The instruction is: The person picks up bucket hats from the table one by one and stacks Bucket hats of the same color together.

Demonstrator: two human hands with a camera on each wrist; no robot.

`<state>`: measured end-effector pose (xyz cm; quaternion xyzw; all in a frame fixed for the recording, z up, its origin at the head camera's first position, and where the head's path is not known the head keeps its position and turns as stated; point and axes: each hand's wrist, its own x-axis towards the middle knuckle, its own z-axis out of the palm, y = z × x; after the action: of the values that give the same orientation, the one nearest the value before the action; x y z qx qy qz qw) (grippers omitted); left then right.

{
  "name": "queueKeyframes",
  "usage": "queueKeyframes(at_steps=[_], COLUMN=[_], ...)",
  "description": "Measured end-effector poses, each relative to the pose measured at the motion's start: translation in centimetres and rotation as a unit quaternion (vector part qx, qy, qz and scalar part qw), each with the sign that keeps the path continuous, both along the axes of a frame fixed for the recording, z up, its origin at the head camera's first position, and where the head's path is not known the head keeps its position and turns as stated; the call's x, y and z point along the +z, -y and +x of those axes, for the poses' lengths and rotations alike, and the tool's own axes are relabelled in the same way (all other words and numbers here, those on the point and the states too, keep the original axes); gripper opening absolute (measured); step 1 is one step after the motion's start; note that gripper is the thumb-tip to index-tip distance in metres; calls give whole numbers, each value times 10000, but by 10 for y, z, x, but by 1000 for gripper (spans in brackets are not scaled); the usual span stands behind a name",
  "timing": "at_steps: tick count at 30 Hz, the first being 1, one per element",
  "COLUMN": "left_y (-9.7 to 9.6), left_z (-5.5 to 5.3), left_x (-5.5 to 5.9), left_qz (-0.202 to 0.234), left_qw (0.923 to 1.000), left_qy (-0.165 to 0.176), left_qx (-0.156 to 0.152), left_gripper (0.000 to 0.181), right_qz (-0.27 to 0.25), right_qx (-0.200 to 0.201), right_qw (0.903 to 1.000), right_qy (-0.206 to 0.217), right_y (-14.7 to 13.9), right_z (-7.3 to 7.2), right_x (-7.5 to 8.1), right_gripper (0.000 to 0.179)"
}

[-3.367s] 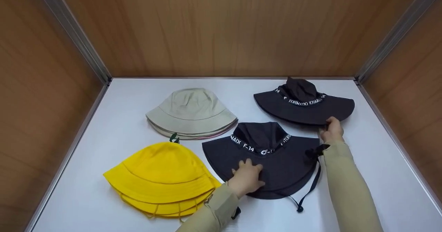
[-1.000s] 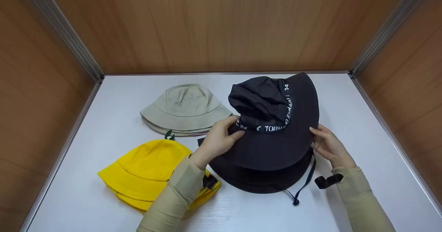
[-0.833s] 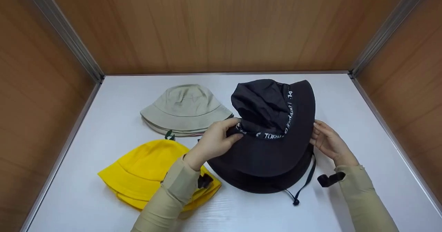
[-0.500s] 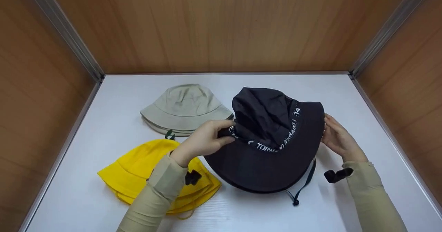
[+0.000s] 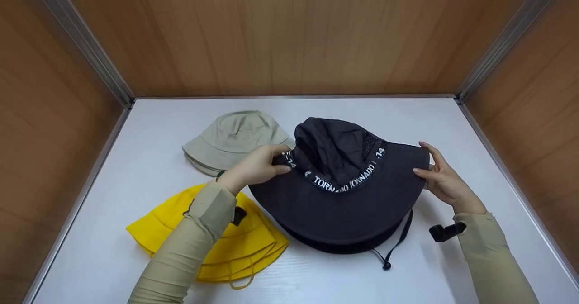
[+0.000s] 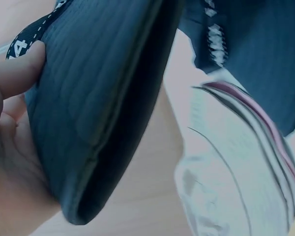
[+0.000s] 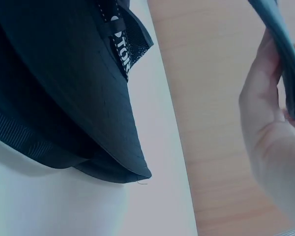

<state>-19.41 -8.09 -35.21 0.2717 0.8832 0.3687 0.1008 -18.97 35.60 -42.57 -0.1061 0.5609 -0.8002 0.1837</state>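
Observation:
A floppy black hat (image 5: 344, 213) with a white-lettered band is held up by its brim, crown toward the back. My left hand (image 5: 253, 168) pinches the brim's left end beside the band, thumb on top, also plain in the left wrist view. At the right end, my right hand (image 5: 445, 184) grips the brim between thumb and fingers; the right wrist view shows this hand round the brim edge (image 7: 285, 59). Underneath lies a second black hat (image 5: 346, 249), mostly hidden in the head view. Its cord (image 5: 402, 234) with a toggle trails to the right. Whether the two hats touch I cannot tell.
Stacked yellow hats (image 5: 244, 245) lie front left, partly under my left forearm. Behind them is a stack of beige hats (image 5: 239, 136). The white table (image 5: 452, 118) is bounded by wood-grain panels (image 5: 289, 37) at the back and sides.
The black hat came from the back right to above the other black hat. Lately it has come lower, tilted flatter and shifted left. My right hand now pinches its right end.

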Motion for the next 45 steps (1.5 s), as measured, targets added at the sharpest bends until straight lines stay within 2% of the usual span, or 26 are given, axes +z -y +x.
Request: queueKeyframes(at_steps=[5, 10, 14, 20, 24, 27, 34, 38, 45], left_y=[-1, -5, -12, -21, -22, -22, -21, -22, -25], left_z=[-12, -20, -24, -31, -32, -32, -31, -31, -30], left_x=[-16, -30, -42, -58, -68, -72, -75, -76, -82], left_qz=[-381, -681, -922, -1452, -1704, -1730, -1593, -1630, -1891], left_qw=[9989, 9967, 9935, 9840, 9792, 9788, 9816, 9806, 9744], left_qy=[10, 90, 218, 507, 635, 661, 654, 650, 802], left_qx=[272, 440, 638, 901, 895, 873, 821, 876, 910], left_gripper=[22, 23, 22, 26, 26, 25, 26, 26, 22], right_qz=[573, 1203, 1804, 2517, 2642, 2612, 2099, 2270, 2675], right_qx=[-147, -216, -299, -285, -215, -189, -143, -95, 5], right_qw=[9980, 9914, 9808, 9619, 9546, 9526, 9635, 9613, 9500], right_qy=[210, 474, 673, 1026, 1361, 1545, 1656, 1561, 1608], right_y=[0, -3, -5, -8, -7, -7, -8, -8, -8], right_z=[3, 6, 9, 13, 14, 16, 19, 19, 19], right_x=[-2, -7, -13, -25, -32, -35, -37, -39, -47], right_gripper=[50, 38, 37, 50, 55, 53, 37, 43, 60])
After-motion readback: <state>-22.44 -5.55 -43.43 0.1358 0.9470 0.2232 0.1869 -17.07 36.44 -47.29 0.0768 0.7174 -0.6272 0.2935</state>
